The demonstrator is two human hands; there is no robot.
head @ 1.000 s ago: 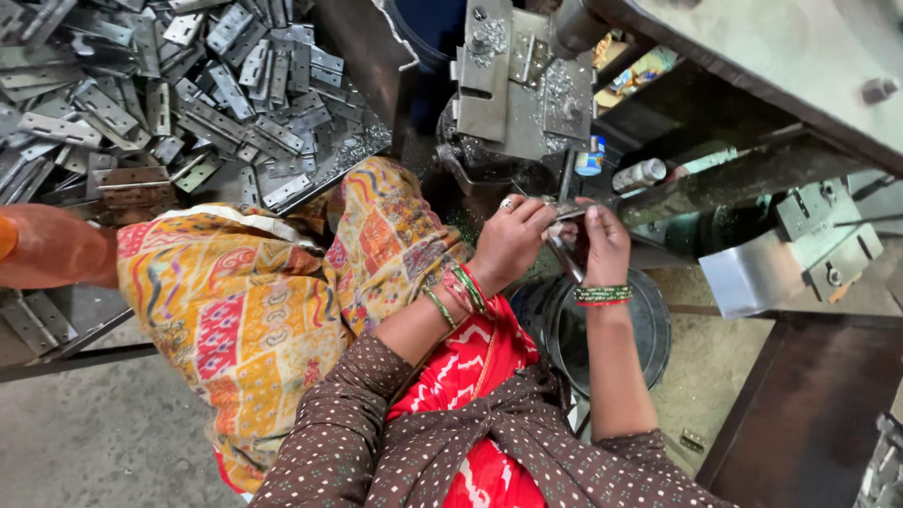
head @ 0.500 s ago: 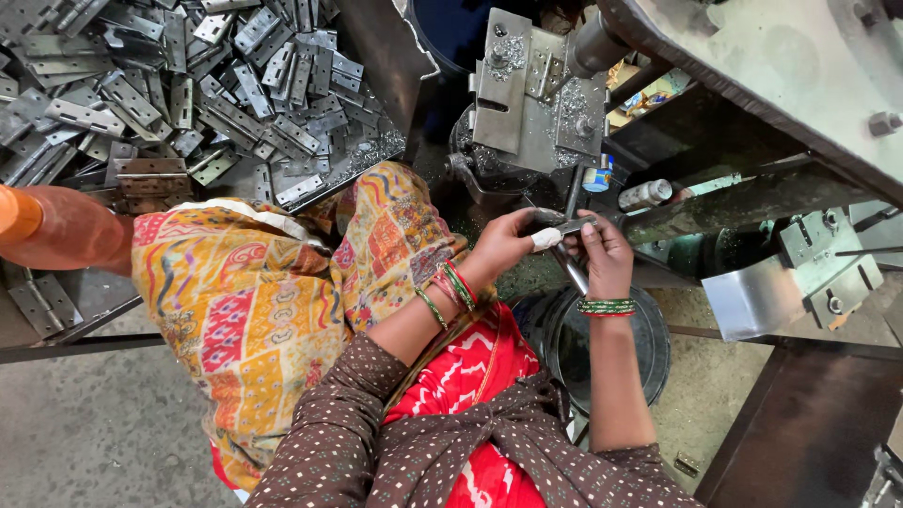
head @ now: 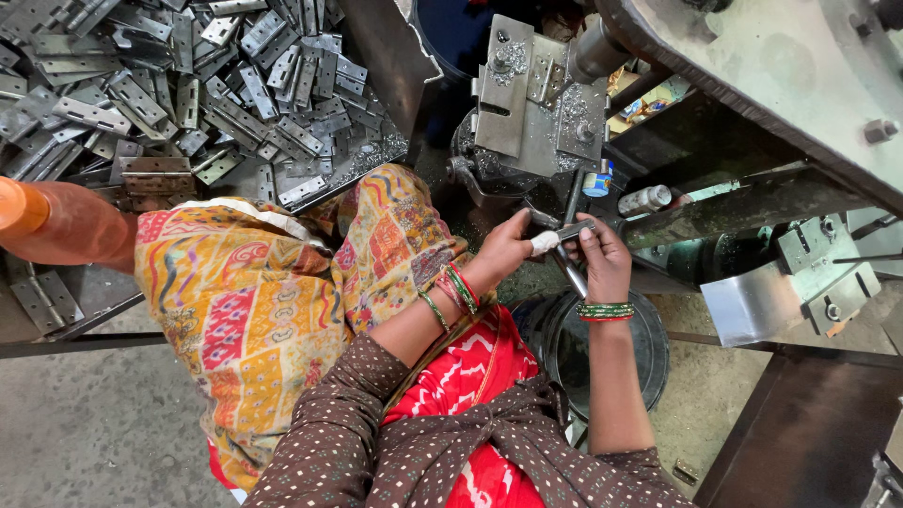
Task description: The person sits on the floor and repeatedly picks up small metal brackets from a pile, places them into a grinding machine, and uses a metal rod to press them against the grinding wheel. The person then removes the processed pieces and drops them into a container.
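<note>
My left hand (head: 508,246) and my right hand (head: 602,254) meet just below a steel press fixture (head: 536,99) and together pinch a small flat metal hinge piece (head: 569,230). The left thumb wears a white wrap. Bangles ring both wrists. A thin metal rod (head: 571,273) runs down between the hands. My knees, under a patterned cloth (head: 254,301), fill the lower left.
A large heap of grey metal hinges (head: 179,85) lies at the upper left on a tray. An orange bottle (head: 56,221) sits at the left edge. A dark round bucket (head: 658,353) stands under the hands. A machine frame (head: 781,85) and brackets fill the right.
The view has shifted slightly; both hands have dropped a little below the fixture and still hold the small metal piece between them.
</note>
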